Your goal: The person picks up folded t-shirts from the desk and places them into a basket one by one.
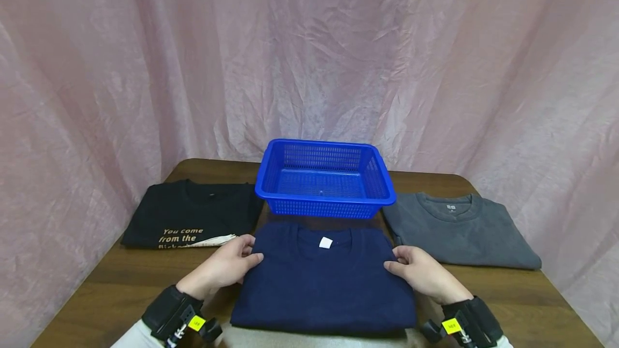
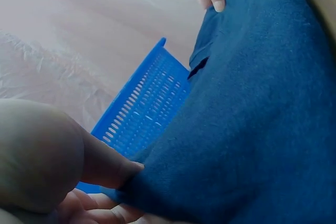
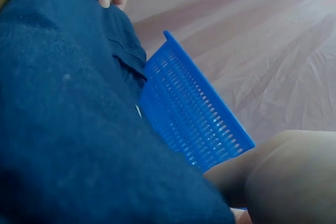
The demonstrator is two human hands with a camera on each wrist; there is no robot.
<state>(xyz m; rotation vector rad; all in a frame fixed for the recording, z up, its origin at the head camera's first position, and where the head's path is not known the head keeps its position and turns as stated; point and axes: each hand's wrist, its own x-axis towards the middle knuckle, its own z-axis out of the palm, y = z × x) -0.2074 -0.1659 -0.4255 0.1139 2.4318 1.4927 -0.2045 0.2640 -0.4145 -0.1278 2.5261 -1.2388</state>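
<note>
A folded navy T-shirt point(image 1: 324, 283) with a white neck tag lies in front of me, its collar toward the blue basket. My left hand point(image 1: 229, 262) pinches its left edge, thumb on top and fingers beneath, as the left wrist view shows at the cloth's corner point(image 2: 173, 177). On the opposite edge my right hand point(image 1: 423, 273) pinches the shirt the same way, thumb on top. In the right wrist view the navy cloth point(image 3: 79, 114) hides most of the right fingers. The shirt's front edge shows a dark shadow under it.
Behind the navy shirt stands a blue plastic basket point(image 1: 326, 202) with slotted walls and a bare floor. A folded black T-shirt point(image 1: 193, 211) with printed lettering lies left, a folded grey T-shirt point(image 1: 469, 235) right, both on the wooden table point(image 1: 512, 294). Pink curtains point(image 1: 309, 58) hang behind.
</note>
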